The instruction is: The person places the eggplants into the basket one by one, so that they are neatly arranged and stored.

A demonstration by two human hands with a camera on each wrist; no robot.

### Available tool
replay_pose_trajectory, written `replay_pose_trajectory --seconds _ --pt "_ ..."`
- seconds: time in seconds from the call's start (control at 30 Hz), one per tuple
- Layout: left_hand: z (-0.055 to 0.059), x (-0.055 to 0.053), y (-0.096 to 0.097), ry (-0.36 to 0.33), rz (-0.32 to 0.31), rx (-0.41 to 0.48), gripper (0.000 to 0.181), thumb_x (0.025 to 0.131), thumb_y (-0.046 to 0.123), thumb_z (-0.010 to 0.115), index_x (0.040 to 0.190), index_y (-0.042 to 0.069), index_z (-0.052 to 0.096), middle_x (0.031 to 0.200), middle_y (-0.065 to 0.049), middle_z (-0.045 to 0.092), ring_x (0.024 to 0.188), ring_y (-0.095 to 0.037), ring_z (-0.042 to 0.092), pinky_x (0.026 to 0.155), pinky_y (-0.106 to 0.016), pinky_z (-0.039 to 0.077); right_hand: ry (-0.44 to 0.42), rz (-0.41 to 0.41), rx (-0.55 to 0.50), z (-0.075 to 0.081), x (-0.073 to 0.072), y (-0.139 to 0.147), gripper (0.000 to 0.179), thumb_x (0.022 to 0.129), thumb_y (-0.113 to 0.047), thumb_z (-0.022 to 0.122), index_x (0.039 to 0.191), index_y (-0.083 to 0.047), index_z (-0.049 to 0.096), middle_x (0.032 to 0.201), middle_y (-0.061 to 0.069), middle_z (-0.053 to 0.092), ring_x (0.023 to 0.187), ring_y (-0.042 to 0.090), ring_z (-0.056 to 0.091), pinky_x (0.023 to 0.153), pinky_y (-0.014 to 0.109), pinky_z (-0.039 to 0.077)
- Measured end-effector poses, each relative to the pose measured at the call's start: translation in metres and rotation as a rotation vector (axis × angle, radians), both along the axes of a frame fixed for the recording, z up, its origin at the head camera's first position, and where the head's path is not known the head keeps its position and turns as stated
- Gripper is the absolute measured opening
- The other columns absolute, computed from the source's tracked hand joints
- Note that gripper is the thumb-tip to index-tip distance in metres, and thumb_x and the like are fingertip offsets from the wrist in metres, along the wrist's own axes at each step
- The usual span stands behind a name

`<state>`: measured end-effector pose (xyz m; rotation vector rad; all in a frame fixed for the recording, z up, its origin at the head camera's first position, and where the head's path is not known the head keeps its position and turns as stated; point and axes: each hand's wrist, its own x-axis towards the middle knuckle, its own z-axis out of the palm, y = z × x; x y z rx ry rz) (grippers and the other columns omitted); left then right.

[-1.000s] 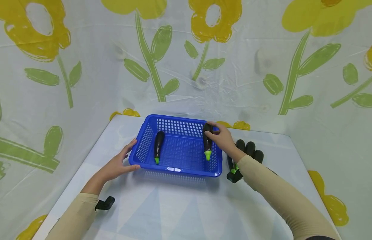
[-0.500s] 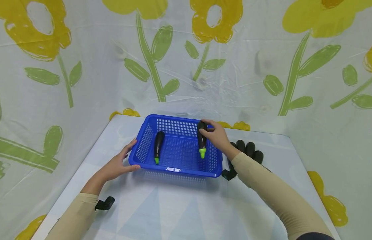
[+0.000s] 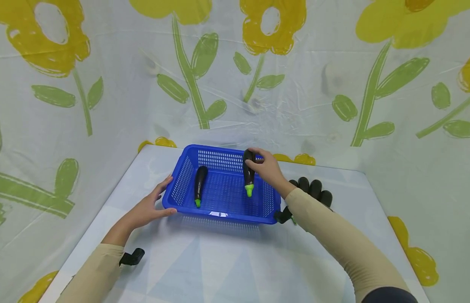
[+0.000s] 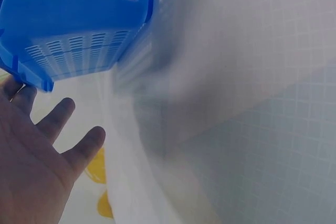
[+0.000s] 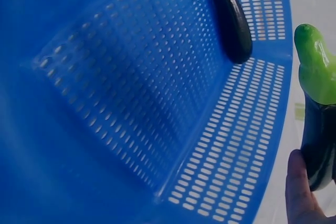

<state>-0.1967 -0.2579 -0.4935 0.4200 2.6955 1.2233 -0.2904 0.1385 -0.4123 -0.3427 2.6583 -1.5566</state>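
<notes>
The eggplant (image 3: 248, 176) is pinched between the fingers of the right hand (image 3: 268, 169), over the right half of the blue basket (image 3: 223, 191). The left hand (image 3: 148, 209), fingers spread, touches the basket's left end, where a second eggplant (image 3: 200, 185) lies; more eggplants (image 3: 315, 188) rest on the desk (image 3: 219, 265) to the right.

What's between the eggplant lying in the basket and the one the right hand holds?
Only bare blue basket shows there in the head view: no object between the lying eggplant and the held eggplant in the right hand.
</notes>
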Motion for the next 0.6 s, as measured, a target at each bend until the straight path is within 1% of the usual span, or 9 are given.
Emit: replay_pose_trajectory --seconds 0.23,0.4,0.6 --pt "0.001 0.000 0.000 0.003 -0.003 0.002 0.110 0.087 0.043 0.079 0.165 0.028 0.004 0.170 -0.016 0.007 0.148 -0.054 0.020 0.113 -0.072 0.026 -0.006 0.006 0.015 -0.003 -0.009 -0.015 0.051 0.099 -0.026 0.068 0.148 -0.019 0.054 0.147 0.010 0.052 0.121 0.031 0.063 0.093 0.046 0.058" --pt "0.001 0.000 0.001 -0.002 0.002 0.000 0.110 0.087 0.044 0.079 0.165 0.028 0.004 0.171 -0.015 0.006 0.148 -0.055 0.020 0.112 -0.073 0.027 -0.008 0.001 0.035 -0.009 -0.012 -0.024 0.051 0.099 -0.028 0.069 0.147 -0.019 0.055 0.145 0.009 0.053 0.120 0.030 0.063 0.093 0.047 0.058" --pt "-0.001 -0.001 0.000 0.001 -0.001 0.002 0.109 0.087 0.044 0.079 0.165 0.029 0.004 0.171 -0.014 0.006 0.149 -0.053 0.019 0.113 -0.072 0.026 -0.020 0.015 0.012 -0.015 -0.015 -0.033 0.051 0.098 -0.024 0.069 0.147 -0.016 0.055 0.144 0.010 0.055 0.120 0.031 0.063 0.094 0.046 0.058"
